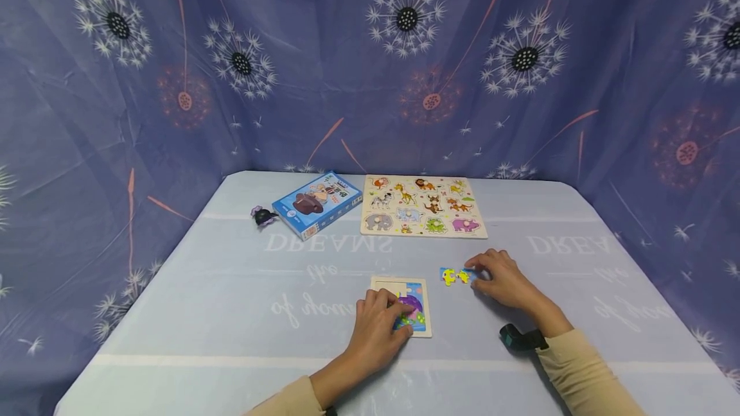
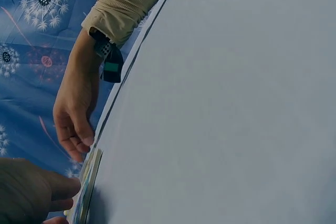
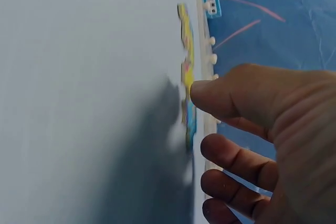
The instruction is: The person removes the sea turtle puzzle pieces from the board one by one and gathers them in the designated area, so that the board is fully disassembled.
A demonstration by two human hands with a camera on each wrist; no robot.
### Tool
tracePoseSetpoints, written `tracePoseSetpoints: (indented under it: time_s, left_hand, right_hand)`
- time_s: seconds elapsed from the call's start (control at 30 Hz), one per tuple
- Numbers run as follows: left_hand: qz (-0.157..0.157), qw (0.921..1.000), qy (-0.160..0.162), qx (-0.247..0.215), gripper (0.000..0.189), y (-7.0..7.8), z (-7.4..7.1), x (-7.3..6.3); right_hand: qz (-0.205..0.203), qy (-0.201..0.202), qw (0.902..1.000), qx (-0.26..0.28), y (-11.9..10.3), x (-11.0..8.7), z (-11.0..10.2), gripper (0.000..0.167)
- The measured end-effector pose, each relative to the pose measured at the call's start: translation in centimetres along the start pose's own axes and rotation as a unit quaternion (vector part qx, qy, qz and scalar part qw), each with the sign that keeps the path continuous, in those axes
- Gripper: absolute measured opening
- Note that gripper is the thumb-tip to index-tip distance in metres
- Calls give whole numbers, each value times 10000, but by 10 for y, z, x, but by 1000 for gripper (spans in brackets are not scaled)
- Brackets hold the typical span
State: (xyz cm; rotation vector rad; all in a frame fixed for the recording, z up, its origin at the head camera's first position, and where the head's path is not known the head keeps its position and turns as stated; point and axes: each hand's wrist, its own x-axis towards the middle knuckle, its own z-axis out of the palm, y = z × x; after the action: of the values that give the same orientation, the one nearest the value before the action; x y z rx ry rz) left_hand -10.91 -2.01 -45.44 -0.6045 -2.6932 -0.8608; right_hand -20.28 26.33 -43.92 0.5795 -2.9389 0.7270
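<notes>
puzzle tray part-filled; right hand occupied at the loose pieces

far left, a small dark item [image 1: 264, 216] with purplish ends lies just beside the corner of a blue box [image 1: 317, 204]. both stand apart from the work.

the left hand [image 1: 374, 329] rests over the left side of the puzzle tray [image 1: 427, 307], which lies flat on the table near its middle. its fingers are bent across the tray, thumb towards the lower edge; whether they grip it or merely steady it, i cannot tell. the purple picture [image 1: 412, 303] fills the tray's right side; pale bed shows at upper left, the remainder being hidden by the hand.

behind, an animal board [image 1: 424, 234] lies flat, untouched.

right of the tray lie a yellow-and-blue left piece [image 1: 448, 276] and, close beside it, a right piece [image 1: 463, 276]. the right hand [image 1: 502, 280] pinches the latter between thumb and index finger; its other fingers are bent and clear. whether that portion is one piece or two joined is unclear.

step in hand, in my judgement: handling loose pieces with the tray steadied. the next move appears to call for a light edge hold, correct orientation and the left fingers clear of the gap.
</notes>
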Motion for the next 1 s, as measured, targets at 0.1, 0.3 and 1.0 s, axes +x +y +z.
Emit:
tracePoseSetpoints:
  time_s: [0.1,0.3,1.0]
  left_hand:
    - [-2,10000,15,75,27,1,3,1]
    - [4,9998,10,196,26,1,5,2]
    - [42,9986,-25,518,28,1,6,0]
  right_hand:
    - [-219,42,9996,-198,-10,2,2,30]
    - [-708,-162,9970,-285,-39,10,8,30]
    - [-2026,-1874,9600,-467,-76,48,22,35]
